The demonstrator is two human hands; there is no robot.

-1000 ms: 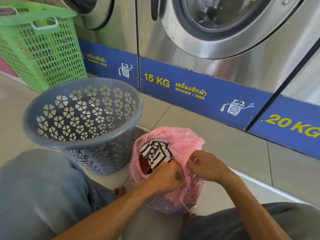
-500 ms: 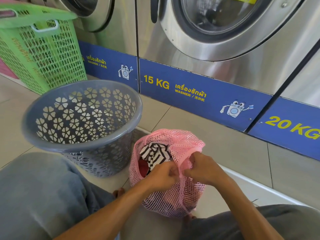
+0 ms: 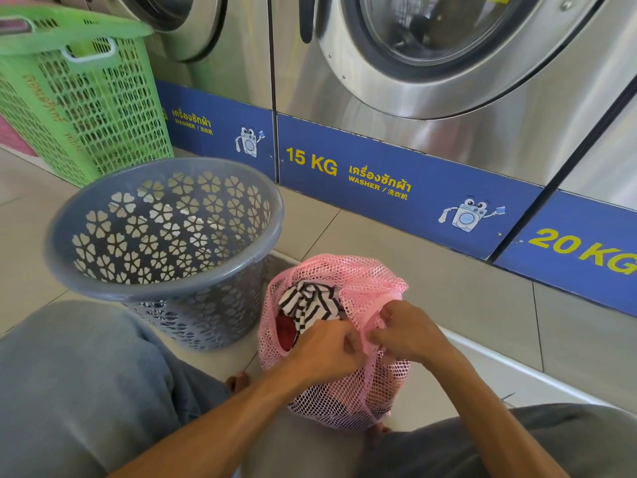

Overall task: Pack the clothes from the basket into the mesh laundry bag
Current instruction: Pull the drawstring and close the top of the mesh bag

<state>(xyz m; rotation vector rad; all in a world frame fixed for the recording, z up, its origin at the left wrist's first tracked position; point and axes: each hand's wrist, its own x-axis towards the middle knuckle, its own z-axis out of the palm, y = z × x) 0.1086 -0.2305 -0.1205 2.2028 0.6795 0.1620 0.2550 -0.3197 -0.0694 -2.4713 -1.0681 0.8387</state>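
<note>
1. My left hand (image 3: 327, 350) and right hand (image 3: 406, 334) meet at the near rim of the pink mesh laundry bag (image 3: 372, 291). The fingers of both are curled shut and pinch the gathered mesh at the mouth; whether a drawstring runs between them I cannot tell, though a thin pink cord seems to trail down the front of the bag.

2. As I judge it, the packing itself is finished and I am on the closing step: the grey basket (image 3: 165, 291) beside me shows no clothes inside, only its own wall.

3. The next move calls for drawing the two pinches apart or toward me so the mouth cinches, while keeping the striped garment (image 3: 310, 305) pushed down, since it bulges up at the opening and could catch in the closure.

4. The bag is soft, open-weave netting, slack and lumpy, standing on the tiled floor (image 3: 431, 288) between my knees. Below the black-and-white stripes something red (image 3: 286, 331) shows through the mouth.

5. The grey basket is rigid plastic, round and tapering, pierced with flower-shaped cut-outs, and stands just beside the bag on its left.

6. Further out, a green lattice basket (image 3: 86, 108) stands against the steel washers (image 3: 482, 132), whose blue base strip reads 15 KG.
</note>
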